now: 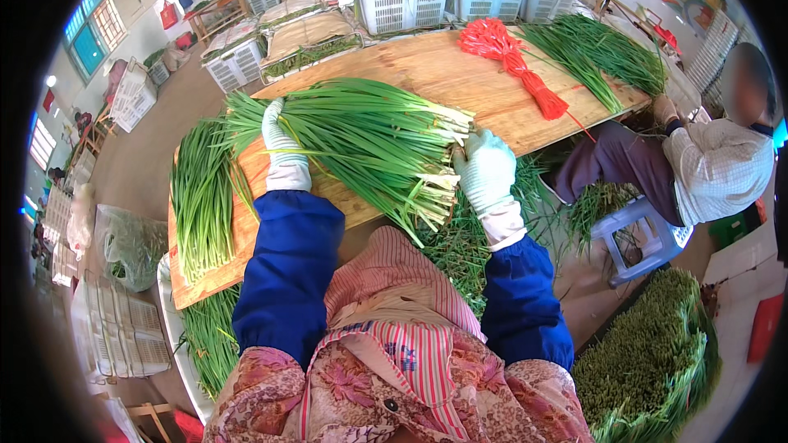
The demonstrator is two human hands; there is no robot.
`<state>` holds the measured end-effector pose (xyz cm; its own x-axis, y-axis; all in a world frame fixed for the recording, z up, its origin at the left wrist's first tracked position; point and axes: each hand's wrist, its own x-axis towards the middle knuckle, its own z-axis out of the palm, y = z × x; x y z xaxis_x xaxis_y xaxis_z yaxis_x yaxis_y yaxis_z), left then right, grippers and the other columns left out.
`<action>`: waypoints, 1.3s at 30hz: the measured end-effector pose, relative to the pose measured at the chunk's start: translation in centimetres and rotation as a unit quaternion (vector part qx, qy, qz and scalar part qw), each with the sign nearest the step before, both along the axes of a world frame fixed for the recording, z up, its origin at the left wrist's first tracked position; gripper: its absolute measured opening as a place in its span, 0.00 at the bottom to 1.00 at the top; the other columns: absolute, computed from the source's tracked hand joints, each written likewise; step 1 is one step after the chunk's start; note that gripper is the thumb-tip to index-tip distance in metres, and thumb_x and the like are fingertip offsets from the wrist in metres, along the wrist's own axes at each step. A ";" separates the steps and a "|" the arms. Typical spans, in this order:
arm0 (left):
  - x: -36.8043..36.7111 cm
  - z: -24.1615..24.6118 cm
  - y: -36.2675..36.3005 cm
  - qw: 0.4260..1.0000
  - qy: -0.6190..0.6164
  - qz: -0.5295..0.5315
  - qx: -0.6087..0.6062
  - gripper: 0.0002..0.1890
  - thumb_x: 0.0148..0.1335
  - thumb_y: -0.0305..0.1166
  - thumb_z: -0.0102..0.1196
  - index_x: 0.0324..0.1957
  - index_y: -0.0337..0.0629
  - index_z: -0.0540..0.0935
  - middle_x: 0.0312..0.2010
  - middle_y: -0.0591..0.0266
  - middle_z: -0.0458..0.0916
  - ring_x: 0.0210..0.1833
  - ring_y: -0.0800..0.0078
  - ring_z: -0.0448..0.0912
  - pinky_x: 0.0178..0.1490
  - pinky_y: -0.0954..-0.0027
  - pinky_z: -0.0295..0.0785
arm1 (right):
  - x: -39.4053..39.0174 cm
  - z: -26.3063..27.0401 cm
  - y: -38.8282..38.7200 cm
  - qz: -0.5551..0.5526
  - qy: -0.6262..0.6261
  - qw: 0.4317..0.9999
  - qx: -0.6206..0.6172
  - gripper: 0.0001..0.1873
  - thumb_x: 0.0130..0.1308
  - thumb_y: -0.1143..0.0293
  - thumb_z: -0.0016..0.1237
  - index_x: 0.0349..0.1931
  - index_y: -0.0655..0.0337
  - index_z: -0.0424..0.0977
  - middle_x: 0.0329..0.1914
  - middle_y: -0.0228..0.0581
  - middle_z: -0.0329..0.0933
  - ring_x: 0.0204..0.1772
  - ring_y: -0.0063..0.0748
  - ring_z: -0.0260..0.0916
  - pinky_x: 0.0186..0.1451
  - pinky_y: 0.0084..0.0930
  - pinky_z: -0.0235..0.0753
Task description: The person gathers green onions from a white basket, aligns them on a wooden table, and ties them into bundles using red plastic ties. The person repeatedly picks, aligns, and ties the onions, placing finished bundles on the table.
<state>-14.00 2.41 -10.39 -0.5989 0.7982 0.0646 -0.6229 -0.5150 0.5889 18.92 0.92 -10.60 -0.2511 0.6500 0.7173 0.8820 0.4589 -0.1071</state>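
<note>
A loose, fanned bunch of garlic chives (pixel 363 129) lies across a wooden board (pixel 394 71), its pale stem ends pointing right and overhanging the near edge. My left hand (pixel 280 135), in a pale knitted glove, rests against the leafy part; its fingertips are partly hidden among leaves. At the stem ends my right hand (pixel 486 163), gloved likewise with bare fingertips showing, has curled fingers gripping some stems. Left of my left arm sits another chive bunch (pixel 206 203), stems towards me. Farther back on the board lies a tied hank of red plastic strings (pixel 514 64).
More chives (pixel 591 52) cover the board's right end, beside a seated person (pixel 717 141) on a blue plastic stool (pixel 643 237). White crates (pixel 403 0) stand behind the board. Chives stand upright at lower right (pixel 646 344); loose trimmings (pixel 458 258) lie below the board.
</note>
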 end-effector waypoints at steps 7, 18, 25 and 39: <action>-3.6 -3.7 3.4 0.998 -0.058 -0.002 -0.003 0.06 0.52 0.31 0.56 0.29 0.39 0.78 0.27 0.58 0.79 0.29 0.61 0.77 0.38 0.62 0.75 | 9.6 0.1 -2.4 0.075 0.149 0.976 -0.142 0.10 0.55 0.72 0.51 0.38 0.64 0.77 0.33 0.44 0.78 0.33 0.39 0.77 0.37 0.30 0.75; -1.0 -1.7 1.5 0.999 -0.007 0.021 -0.034 0.09 0.52 0.33 0.56 0.33 0.39 0.76 0.30 0.57 0.79 0.31 0.60 0.77 0.39 0.60 0.75 | -0.2 2.1 -4.1 0.214 -0.218 0.952 0.003 0.06 0.57 0.68 0.45 0.35 0.50 0.71 0.15 0.35 0.66 0.17 0.40 0.67 0.17 0.36 0.65; -0.2 0.0 0.3 0.999 -0.039 -0.020 0.008 0.08 0.53 0.33 0.56 0.32 0.39 0.77 0.30 0.58 0.79 0.31 0.63 0.77 0.39 0.63 0.75 | 11.9 -3.9 -3.7 0.064 -0.178 0.954 -0.231 0.06 0.52 0.72 0.50 0.32 0.59 0.72 0.26 0.47 0.73 0.28 0.49 0.73 0.29 0.39 0.71; 5.2 7.8 -4.7 0.991 0.097 0.007 0.089 0.13 0.57 0.36 0.54 0.40 0.38 0.77 0.35 0.62 0.79 0.37 0.70 0.77 0.45 0.69 0.73 | 1.9 6.0 -2.7 0.302 0.188 0.924 -0.141 0.11 0.50 0.72 0.57 0.35 0.63 0.77 0.24 0.41 0.72 0.30 0.39 0.70 0.35 0.30 0.71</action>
<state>-8.78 -2.33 -2.60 -0.5718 0.7559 0.3188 -0.4994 -0.6290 0.5958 20.82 -1.78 -4.59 -0.3971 0.6476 0.6504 0.3505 0.7619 -0.5446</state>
